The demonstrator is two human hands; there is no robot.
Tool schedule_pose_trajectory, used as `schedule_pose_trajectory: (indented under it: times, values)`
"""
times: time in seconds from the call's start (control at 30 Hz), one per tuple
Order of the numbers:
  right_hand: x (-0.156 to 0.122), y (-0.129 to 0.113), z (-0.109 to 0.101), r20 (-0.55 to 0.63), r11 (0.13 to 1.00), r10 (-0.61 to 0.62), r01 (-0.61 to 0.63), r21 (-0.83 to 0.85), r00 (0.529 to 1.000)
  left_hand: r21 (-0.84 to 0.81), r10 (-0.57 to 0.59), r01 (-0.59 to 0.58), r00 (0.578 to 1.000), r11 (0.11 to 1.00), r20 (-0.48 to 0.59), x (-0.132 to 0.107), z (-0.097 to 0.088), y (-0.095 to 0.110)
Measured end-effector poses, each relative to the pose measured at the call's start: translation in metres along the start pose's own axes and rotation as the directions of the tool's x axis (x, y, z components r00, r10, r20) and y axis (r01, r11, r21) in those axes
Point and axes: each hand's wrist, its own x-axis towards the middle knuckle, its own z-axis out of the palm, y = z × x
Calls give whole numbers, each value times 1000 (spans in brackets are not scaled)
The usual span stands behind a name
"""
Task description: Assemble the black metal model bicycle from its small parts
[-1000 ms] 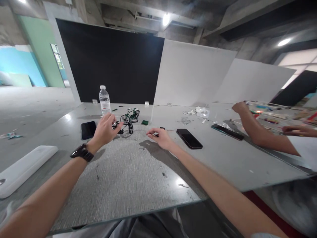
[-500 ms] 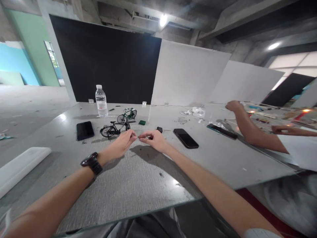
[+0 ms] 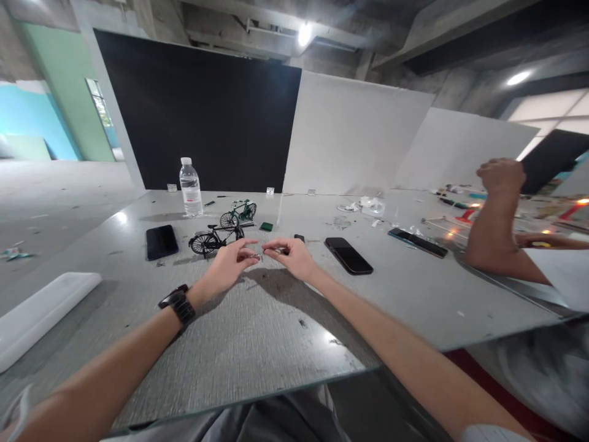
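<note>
Over the middle of the grey table (image 3: 221, 362), my left hand (image 3: 229, 265) and my right hand (image 3: 291, 258) face each other with fingertips close together. A tiny shiny piece (image 3: 257, 256), too small to name, shows between them at the left fingertips. My right thumb and fingers are pinched near its other end; what they hold is hard to make out. Just beyond my left hand stands a black miniature bicycle (image 3: 205, 242), partly hidden by the fingers. Behind it is a green miniature bicycle (image 3: 238, 213). A small green block (image 3: 265, 226) lies beyond the fingertips.
A water bottle (image 3: 190, 189) stands at the back. Phones lie at left (image 3: 161, 242), right (image 3: 348, 255) and farther right (image 3: 418, 242). A long white case (image 3: 46, 313) rests at the left edge. Another person's raised arm (image 3: 494, 227) is at the right, near clutter.
My left fingers have spread apart a little, and a small shiny piece now shows between my hands. The other person's hand has risen and moved right.
</note>
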Motion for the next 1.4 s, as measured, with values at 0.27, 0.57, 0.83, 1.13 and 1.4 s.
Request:
schedule_pose_trajectory:
  times: [0.27,0.57,0.83,1.13,1.4]
  values:
    - [0,0,2,49,998,-23,20,56,999,-21,9,-10,998,1000,-56,3,-2,1]
    - [1,0,4,33,996,27,-29,85,999,-116,-9,-2,995,993,-98,2,2,-3]
    - [0,0,5,31,994,39,-42,98,999,-103,22,-33,994,994,-105,2,4,-6]
    - [0,2,7,-10,993,44,-43,111,999,-118,20,-36,991,992,-134,3,5,-9]
    - [0,2,10,-18,987,51,-48,153,999,-105,17,-31,991,994,-129,3,6,-9]
